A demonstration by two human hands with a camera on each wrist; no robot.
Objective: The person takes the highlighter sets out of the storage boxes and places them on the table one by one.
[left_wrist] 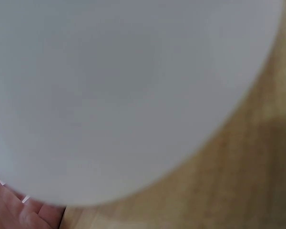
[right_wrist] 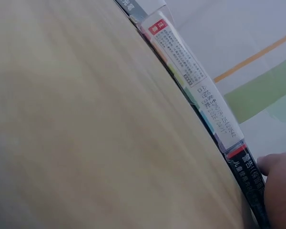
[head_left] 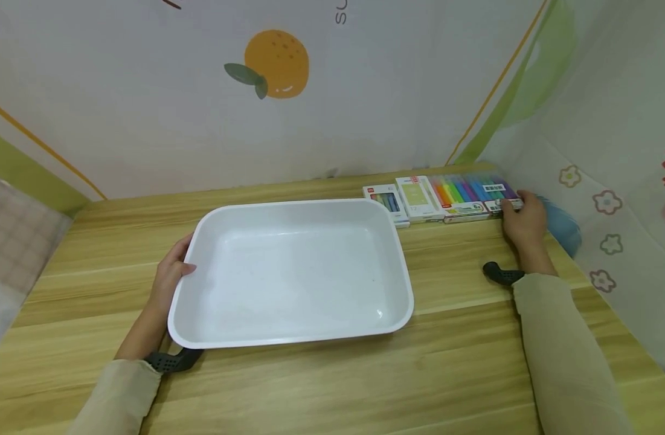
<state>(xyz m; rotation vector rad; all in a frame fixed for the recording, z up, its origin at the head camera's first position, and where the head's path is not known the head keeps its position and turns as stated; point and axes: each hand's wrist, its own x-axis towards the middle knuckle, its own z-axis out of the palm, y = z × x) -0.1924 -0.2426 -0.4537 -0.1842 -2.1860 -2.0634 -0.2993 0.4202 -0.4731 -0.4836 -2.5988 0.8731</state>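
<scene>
A white plastic tray (head_left: 299,278) is tilted toward me above the wooden table. My left hand (head_left: 170,272) grips its left rim, thumb over the edge and the other fingers mostly hidden behind it. The tray's pale underside (left_wrist: 114,95) fills most of the left wrist view. At the back right, my right hand (head_left: 526,225) holds the end of a clear-topped box of coloured pens (head_left: 492,188), thumb at its front. The right wrist view shows a black printed side of that box (right_wrist: 248,179) beside the thumb.
Left of the held box, a rainbow pen box (head_left: 458,196), a white-and-green box (head_left: 419,199) and a smaller box with a window (head_left: 385,198) stand in a row. The wooden table (head_left: 452,356) meets a printed curtain (head_left: 375,109) behind and on the right.
</scene>
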